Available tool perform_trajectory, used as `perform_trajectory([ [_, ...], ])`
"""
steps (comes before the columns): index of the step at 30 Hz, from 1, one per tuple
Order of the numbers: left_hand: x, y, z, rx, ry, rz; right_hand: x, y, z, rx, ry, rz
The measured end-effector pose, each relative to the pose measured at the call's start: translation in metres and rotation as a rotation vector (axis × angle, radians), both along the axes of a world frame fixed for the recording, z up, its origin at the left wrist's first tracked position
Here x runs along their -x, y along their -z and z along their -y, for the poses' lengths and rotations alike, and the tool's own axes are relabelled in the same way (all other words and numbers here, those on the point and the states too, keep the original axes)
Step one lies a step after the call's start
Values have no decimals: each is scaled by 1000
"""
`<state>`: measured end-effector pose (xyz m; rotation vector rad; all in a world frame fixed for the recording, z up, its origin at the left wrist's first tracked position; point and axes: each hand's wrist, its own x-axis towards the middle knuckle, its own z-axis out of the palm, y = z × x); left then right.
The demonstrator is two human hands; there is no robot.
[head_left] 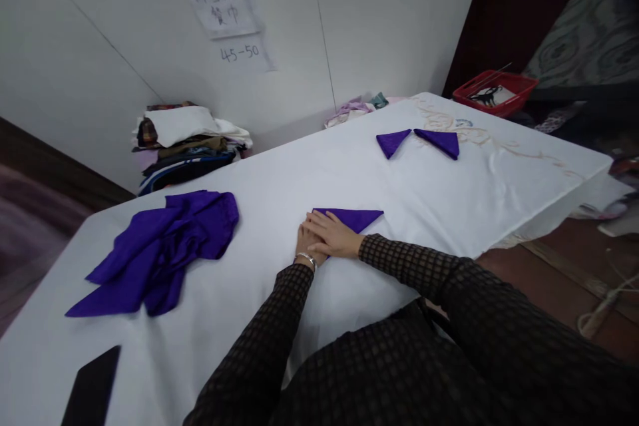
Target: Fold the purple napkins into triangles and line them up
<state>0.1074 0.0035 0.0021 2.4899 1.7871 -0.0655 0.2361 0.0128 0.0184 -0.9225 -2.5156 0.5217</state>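
A purple cloth napkin (354, 218), folded into a triangle, lies on the white tablecloth (279, 193) in front of me. My left hand (307, 239), with a silver bracelet at the wrist, rests flat on its left part. Laid across the left hand is my right hand (335, 234), its fingers stretched out and pressing down. The hands cover much of the napkin's left and lower part. Farther back on the right are two folded purple napkins, one on the left (393, 142) and one on the right (439, 142), their tips almost meeting.
A loose heap of purple cloths (170, 246) spreads over the table's left side. A dark flat object (92, 386) lies at the near left. Folded clothes (190, 140) are stacked by the wall. A red basket (522, 90) stands beyond the far right edge.
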Motion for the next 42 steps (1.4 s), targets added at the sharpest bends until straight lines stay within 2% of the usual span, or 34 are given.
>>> perform_trajectory([
  [8,1,6,-1,-34,-52,0,-43,15,-19,-22,-221,74],
  [11,-1,6,-1,-69,-94,45,-73,17,-33,-15,-216,119],
  [14,-2,6,-1,-73,-84,62,-117,18,-53,27,-94,180],
  [17,-1,5,0,-66,-91,69,-162,17,-69,78,147,236],
  [20,-1,5,0,-67,-93,66,-185,11,-69,93,393,235],
  [22,-2,5,-1,-69,-92,62,-182,5,-58,61,438,205],
  [25,-3,5,-1,-58,-104,61,-163,-3,-33,17,377,124],
  [29,-4,5,0,-47,-115,79,-144,-6,-12,102,404,-14],
  [35,-5,6,1,-30,-130,113,-147,7,-18,224,467,7],
  [39,-5,7,2,-24,-134,133,-155,13,-24,199,503,99],
  [42,-5,9,2,-33,-129,136,-151,8,-20,83,584,195],
])
